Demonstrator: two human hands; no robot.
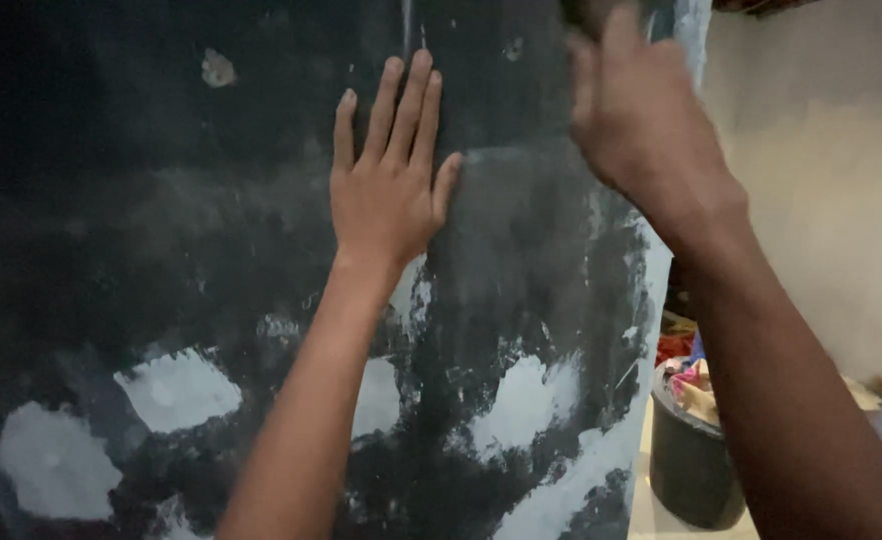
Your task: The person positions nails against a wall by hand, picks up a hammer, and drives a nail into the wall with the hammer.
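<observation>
the left hand [389, 190] lies flat and open on the dark panel [161, 250], fingers up and a little spread, holding nothing. the right hand [641, 120] is higher, near the panel's right edge, pressed on something dark at the top; i cannot tell what it is, or how closed the fingers are. the panel stands upright, with pale patches [176, 388] low down. a black bucket [689, 460] with cloth stands on the floor at the right.

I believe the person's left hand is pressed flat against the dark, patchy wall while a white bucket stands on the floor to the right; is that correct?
Not quite: the bucket is black, not white, as the head view shows. The rest holds: the left hand lies flat with spread fingers on the dark, patchy wall, and the bucket stands on the floor at the right.
</observation>
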